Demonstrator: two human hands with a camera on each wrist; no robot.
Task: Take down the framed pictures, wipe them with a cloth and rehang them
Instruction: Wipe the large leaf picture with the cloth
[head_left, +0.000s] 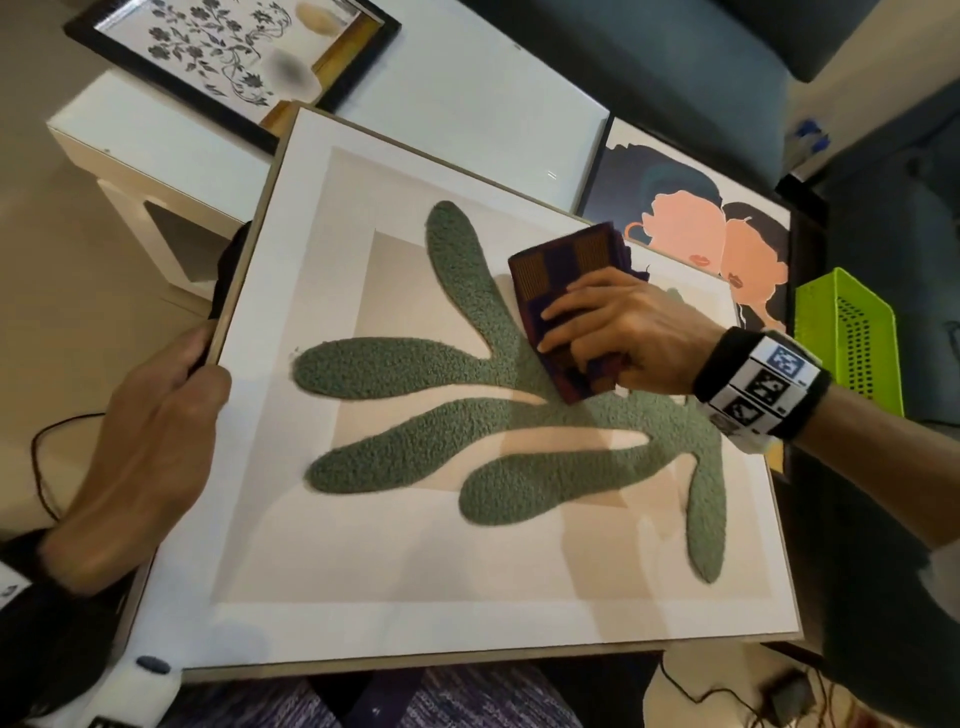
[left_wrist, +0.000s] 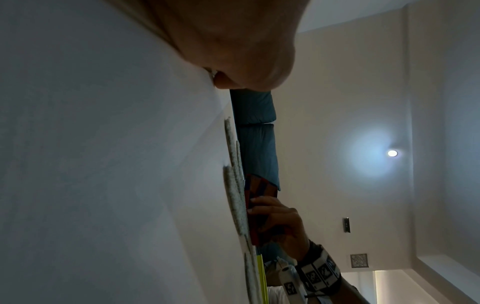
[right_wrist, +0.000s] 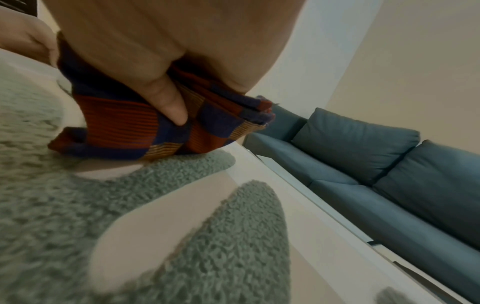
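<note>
Right hand (head_left: 618, 332) clenched on folded cloth (head_left: 563, 306), pressing it to the leaf picture (head_left: 467, 597) at centre-right, prob. mid-wipe. Left hand (head_left: 150, 415) grips the frame's left edge to steady it; underside fingers hidden. Picture fills frame centre, lying on the tabletop (head_left: 467, 93). Two more pictures behind, upper left & right.

Left hand (head_left: 150, 431): fingers curl under leaf picture (head_left: 415, 545) edge, tips hidden. Floral frame (head_left: 228, 57) cut off at 12 o'clock, w/ two blurred patches. Portrait picture (head_left: 701, 234) mostly covered by leaf picture. Green basket (head_left: 852, 332) partly behind right wrist, 3 o'clock. Cloth (right_wrist: 135, 121) motion-blurred in right wrist view.
</note>
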